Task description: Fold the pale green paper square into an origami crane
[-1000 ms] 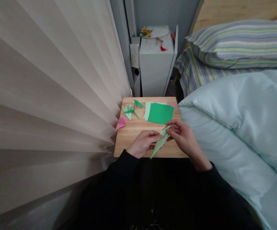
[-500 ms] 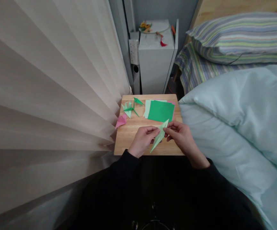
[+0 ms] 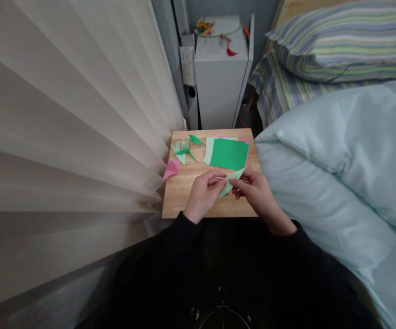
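Observation:
Between my two hands is a light green piece of folded origami paper (image 3: 232,177), held above the front part of a small wooden table (image 3: 180,201). My left hand (image 3: 204,192) pinches its left side, and my right hand (image 3: 255,188) pinches the right side with thumb and fingers. Parts of the paper are hidden behind the fingers. Just beyond the hands lies a stack of paper sheets (image 3: 229,153), dark green on top, with pale green and pink edges showing underneath.
Folded green paper figures (image 3: 184,151) and a pink one (image 3: 171,169) lie at the table's left. A pleated curtain (image 3: 115,137) hangs close on that side. Right of the table is a bed with a pale blue quilt (image 3: 321,151). A white cabinet (image 3: 220,87) stands behind.
The folded paper has turned in my fingers, and its long lower point no longer sticks out towards me. Both hands keep their pinch. The whole view has shifted slightly.

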`<state>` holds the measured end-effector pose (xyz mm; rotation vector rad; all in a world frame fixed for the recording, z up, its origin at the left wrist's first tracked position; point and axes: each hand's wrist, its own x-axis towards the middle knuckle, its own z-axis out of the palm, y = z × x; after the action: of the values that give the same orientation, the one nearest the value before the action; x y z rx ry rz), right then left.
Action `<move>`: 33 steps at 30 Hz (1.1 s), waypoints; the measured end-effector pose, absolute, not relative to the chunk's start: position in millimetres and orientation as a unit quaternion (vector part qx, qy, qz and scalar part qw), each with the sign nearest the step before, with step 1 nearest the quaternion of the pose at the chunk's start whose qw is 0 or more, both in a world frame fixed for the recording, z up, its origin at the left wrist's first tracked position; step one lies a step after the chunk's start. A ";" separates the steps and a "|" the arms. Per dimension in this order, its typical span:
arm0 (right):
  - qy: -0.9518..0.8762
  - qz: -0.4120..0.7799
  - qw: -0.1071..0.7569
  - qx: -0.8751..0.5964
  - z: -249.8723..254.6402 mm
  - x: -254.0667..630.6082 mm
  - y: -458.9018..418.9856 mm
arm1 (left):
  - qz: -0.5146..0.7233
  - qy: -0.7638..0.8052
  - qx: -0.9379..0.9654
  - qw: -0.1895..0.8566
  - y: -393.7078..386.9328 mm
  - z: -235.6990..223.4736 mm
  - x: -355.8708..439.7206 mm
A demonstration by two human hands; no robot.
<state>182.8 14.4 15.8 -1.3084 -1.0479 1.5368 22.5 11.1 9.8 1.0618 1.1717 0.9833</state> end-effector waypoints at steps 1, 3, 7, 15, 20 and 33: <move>-0.413 0.614 0.421 -0.524 15.6 182.9 14.7 | 0.428 0.507 0.458 0.592 11.2 10.0 22.0; -0.402 0.618 0.427 -0.524 15.3 183.6 15.5 | 0.429 0.508 0.470 0.580 11.5 10.4 20.9; -0.418 0.599 0.456 -0.509 14.8 188.7 17.0 | 0.426 0.514 0.510 0.542 12.3 9.8 19.0; -0.544 0.592 0.373 -0.462 20.6 202.1 17.9 | 0.405 0.514 0.526 0.543 12.2 10.1 17.9; -0.566 0.589 0.346 -0.463 22.3 206.1 19.4 | 0.402 0.487 0.512 0.582 12.2 13.2 16.4; -0.469 0.629 0.396 -0.477 20.5 201.0 19.5 | 0.402 0.495 0.459 0.619 10.4 20.1 15.4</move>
<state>201.0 19.5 20.5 -1.2101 -1.1899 1.5941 15.4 10.4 20.1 1.0563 1.1375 0.9237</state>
